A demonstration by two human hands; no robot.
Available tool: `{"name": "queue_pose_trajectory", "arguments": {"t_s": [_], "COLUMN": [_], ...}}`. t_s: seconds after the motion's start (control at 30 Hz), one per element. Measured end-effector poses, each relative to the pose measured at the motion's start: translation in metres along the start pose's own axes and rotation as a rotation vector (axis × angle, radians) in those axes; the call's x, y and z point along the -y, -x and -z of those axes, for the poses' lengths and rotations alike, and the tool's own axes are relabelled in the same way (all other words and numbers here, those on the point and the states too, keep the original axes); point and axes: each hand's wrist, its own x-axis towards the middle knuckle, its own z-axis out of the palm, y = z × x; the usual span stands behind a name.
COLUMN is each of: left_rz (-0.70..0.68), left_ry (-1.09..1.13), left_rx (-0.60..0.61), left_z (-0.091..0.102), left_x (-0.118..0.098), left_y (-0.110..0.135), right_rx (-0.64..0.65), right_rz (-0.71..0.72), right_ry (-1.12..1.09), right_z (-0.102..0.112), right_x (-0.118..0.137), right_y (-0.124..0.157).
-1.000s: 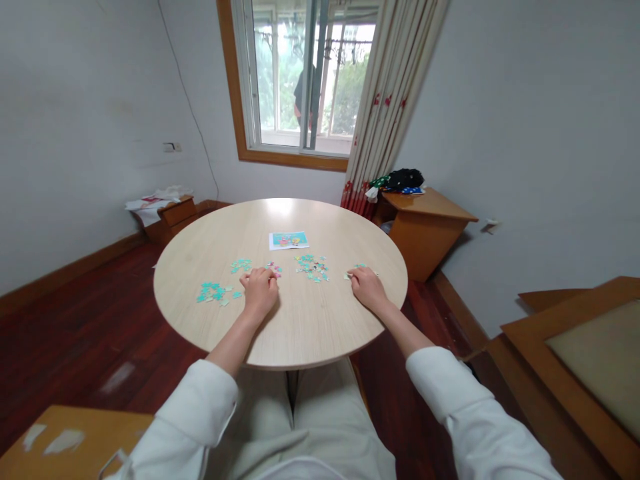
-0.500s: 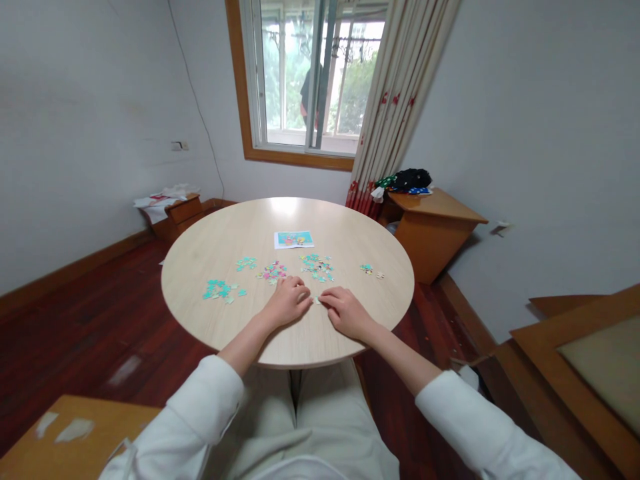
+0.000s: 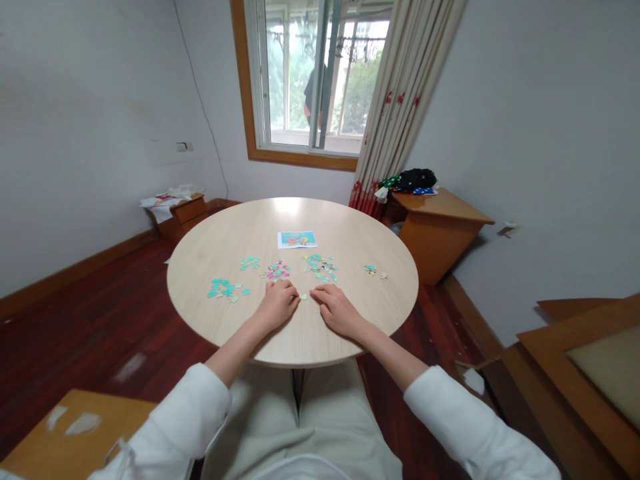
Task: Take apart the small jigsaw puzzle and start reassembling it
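Note:
A small pale puzzle piece [image 3: 303, 297] lies near the front middle of the round table, between my two hands. My left hand [image 3: 278, 303] rests on the tabletop with its fingers bent, its thumb and fingertips closed at the left edge of that piece. Just right of it, my right hand [image 3: 337, 310] lies low over the table, fingers stretched leftward and apart from the piece. Beyond my left hand is a pink and mixed group of puzzle pieces [image 3: 277, 270]. A teal mixed group of pieces [image 3: 321, 267] lies beyond my right hand.
Teal pieces [image 3: 223, 289] lie at the left, with a smaller group [image 3: 250, 263] behind them. A few more pieces [image 3: 370, 269] are at the right. A printed picture sheet [image 3: 297, 240] lies farther back on the round table [image 3: 220, 233]. A wooden cabinet [image 3: 440, 227] stands beyond.
My right hand has drawn away from the pale piece, its fingers now straighter. The piece and my left hand have shifted slightly left; the view has turned a little.

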Motion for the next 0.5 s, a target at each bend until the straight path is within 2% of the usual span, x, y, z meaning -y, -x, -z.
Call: {"name": "queue_pose_trajectory", "arguments": {"t_s": [0.13,0.3,0.4,0.5], "left_rz": [-0.013,-0.132,-0.068,0.063], "left_ry": [-0.057,-0.082,-0.155,-0.256], "left_rx": [-0.010,0.107,0.133,0.096], "left_z": [0.010,0.013,0.013,0.020], "left_x": [0.005,-0.018,-0.030,-0.027], "left_y": [0.014,0.019,0.022,0.031], "right_rx": [-0.009,-0.026,-0.032,-0.052], "right_rz": [0.004,0.007,0.007,0.012], "right_ry": [-0.023,-0.031,-0.038,-0.043], "right_z": [0.000,-0.001,-0.001,-0.001], "right_x": [-0.001,-0.002,-0.002,-0.003], "right_y": [-0.001,-0.001,0.000,0.001]}}
